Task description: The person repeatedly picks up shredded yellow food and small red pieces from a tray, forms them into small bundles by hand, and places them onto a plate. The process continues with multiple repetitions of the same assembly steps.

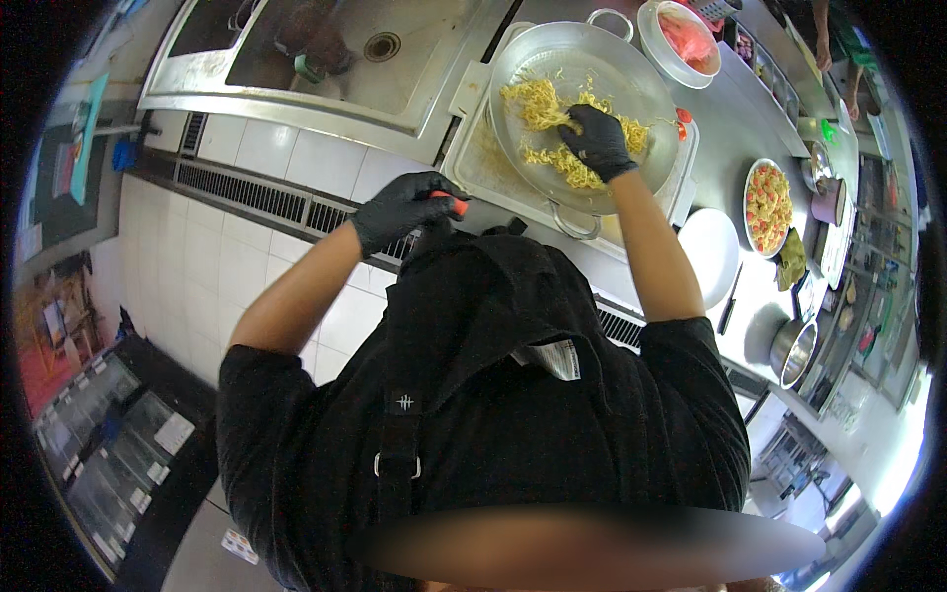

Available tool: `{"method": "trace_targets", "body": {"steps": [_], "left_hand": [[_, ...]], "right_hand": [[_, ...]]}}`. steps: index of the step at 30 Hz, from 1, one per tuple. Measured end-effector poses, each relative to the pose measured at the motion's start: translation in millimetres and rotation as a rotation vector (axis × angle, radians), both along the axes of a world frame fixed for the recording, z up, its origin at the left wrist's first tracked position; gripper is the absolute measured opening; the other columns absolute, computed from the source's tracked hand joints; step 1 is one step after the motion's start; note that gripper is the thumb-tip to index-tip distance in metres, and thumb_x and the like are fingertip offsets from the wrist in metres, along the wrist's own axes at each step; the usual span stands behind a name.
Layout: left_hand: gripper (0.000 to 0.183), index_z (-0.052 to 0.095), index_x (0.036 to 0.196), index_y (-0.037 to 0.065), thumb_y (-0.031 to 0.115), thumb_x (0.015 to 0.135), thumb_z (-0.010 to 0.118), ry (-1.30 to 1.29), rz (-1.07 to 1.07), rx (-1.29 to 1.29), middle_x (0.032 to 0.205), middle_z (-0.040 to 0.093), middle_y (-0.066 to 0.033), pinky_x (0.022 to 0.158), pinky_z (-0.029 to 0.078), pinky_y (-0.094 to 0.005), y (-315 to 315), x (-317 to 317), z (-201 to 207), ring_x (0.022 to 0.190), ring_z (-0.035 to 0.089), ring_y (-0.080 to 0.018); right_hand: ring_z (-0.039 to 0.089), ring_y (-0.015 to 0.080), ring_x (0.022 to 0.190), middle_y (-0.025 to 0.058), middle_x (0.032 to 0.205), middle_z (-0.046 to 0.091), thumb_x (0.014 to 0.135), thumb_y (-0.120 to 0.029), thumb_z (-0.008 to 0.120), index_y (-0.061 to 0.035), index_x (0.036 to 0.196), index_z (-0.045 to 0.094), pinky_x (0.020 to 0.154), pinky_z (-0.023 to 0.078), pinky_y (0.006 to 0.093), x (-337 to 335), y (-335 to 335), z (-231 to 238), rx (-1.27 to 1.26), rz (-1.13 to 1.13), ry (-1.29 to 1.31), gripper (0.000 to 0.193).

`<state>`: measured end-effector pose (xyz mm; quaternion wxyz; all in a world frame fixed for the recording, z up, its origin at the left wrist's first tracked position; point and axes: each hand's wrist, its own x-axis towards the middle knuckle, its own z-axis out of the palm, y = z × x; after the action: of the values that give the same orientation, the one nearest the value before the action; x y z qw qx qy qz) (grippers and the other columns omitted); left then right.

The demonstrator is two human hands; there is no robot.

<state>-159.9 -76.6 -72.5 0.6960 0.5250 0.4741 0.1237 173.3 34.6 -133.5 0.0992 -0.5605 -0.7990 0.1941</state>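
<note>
My right hand point(597, 144), in a black glove, is down in a wide round metal pan point(636, 79) with loop handles. Its fingers close on a clump of thin yellow noodles point(536, 103), and more strands lie spread over the pan's bottom. At the counter's near edge, left of the pan, my gloved left hand point(406, 207) is curled around a small red object point(451, 203). Only one end of that object shows, so its kind is unclear.
Under the pan sits a pale tray point(473, 176). A sink point(355, 84) lies to the left. On the right are a white bowl with something pink point(688, 39), a white plate point(708, 257), a bowl of red-and-yellow food point(768, 209) and a metal pot point(793, 352). Another person's arm point(822, 39) shows far right.
</note>
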Motion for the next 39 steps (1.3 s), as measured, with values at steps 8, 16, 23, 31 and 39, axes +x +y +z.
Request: {"method": "trace_targets", "body": {"steps": [8,16,23,31,39], "left_hand": [[0.023,0.060,0.110,0.004,0.012,0.089,0.057,-0.054,-0.125,-0.080,0.096,0.067,-0.0066,0.065,0.047,-0.0248,77.5,-16.9,23.8,0.077,0.066,-0.0141],[0.032,0.059,0.118,0.002,0.017,0.089,0.058,-0.231,-0.183,-0.065,0.096,0.066,-0.0083,0.073,0.050,-0.0268,97.5,33.2,29.2,0.077,0.063,-0.0138],[0.037,0.059,0.116,0.000,0.025,0.089,0.061,-0.354,-0.040,-0.165,0.096,0.066,-0.0097,0.073,0.051,-0.0291,67.8,28.9,-15.0,0.077,0.063,-0.0161],[0.031,0.057,0.116,0.001,0.016,0.090,0.058,-0.334,0.272,-0.262,0.101,0.066,-0.0097,0.074,0.050,-0.0286,12.4,50.5,-3.8,0.082,0.065,-0.0175],[0.025,0.056,0.115,0.003,0.016,0.093,0.053,-0.290,0.470,-0.138,0.104,0.065,-0.0111,0.080,0.050,-0.0298,-37.7,90.5,15.9,0.089,0.062,-0.0177]], "right_hand": [[0.061,0.0298,0.089,0.0169,0.100,0.064,0.087,-0.028,0.061,0.0010,0.103,0.062,0.080,0.048,0.0378,50.7,13.6,136.6,0.283,-0.030,0.393,0.033],[0.059,0.0156,0.083,0.0073,0.092,0.063,0.088,-0.013,0.061,-0.0002,0.108,0.061,0.077,0.046,0.0280,27.8,-16.5,247.2,0.363,-0.382,0.868,0.024],[0.054,0.0341,0.114,0.0195,0.120,0.058,0.081,-0.021,0.066,-0.0060,0.119,0.060,0.098,0.042,0.0405,64.0,-91.7,24.8,-0.030,0.017,-0.236,0.041],[0.062,0.0374,0.084,0.0177,0.086,0.065,0.083,-0.033,0.058,-0.0059,0.083,0.065,0.074,0.050,0.0467,29.8,-44.4,31.9,0.048,-0.310,0.029,0.028],[0.062,0.0381,0.087,0.0195,0.091,0.064,0.079,-0.035,0.060,-0.0049,0.086,0.066,0.076,0.050,0.0450,21.5,-18.9,2.4,0.062,-0.297,-0.059,0.031]]}}
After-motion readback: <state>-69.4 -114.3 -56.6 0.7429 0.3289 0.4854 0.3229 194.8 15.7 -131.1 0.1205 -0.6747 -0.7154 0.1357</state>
